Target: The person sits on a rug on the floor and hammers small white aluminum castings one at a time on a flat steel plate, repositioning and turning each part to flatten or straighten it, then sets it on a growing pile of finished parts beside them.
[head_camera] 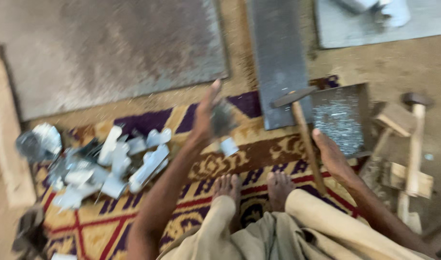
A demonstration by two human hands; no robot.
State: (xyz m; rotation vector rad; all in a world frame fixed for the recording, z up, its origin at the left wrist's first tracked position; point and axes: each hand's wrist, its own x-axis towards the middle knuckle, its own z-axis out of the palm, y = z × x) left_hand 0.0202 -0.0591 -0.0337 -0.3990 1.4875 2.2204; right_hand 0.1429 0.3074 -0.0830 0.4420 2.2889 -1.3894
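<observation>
view: head cam looking down, frame motion-blurred
person: seated on a patterned rug point(259, 159), bare feet point(253, 188) together in front, beige trousers
left hand point(204, 115): raised over the rug, fingers closed on a small grey metal piece point(223, 118); blur hides the exact grip
metal piece: in the left hand, held up above the rug, just left of the dark plate point(278, 58)
right hand point(332, 156): low at right, beside the hammer point(301, 130) handle; touching or gripping it, cannot tell; fingers look loosely curled
hammer: wooden handle slanted, head up on the near edge of the dark plate
tray point(340, 118): just right of the hammer head, holds shiny small bits
scrap pile point(105, 161): bent light metal pieces, left on the rug, well apart from both hands
mallets point(413, 144): wooden, on the floor far right
big sheet point(109, 53): grey, rusty, flat on the floor, upper left
</observation>
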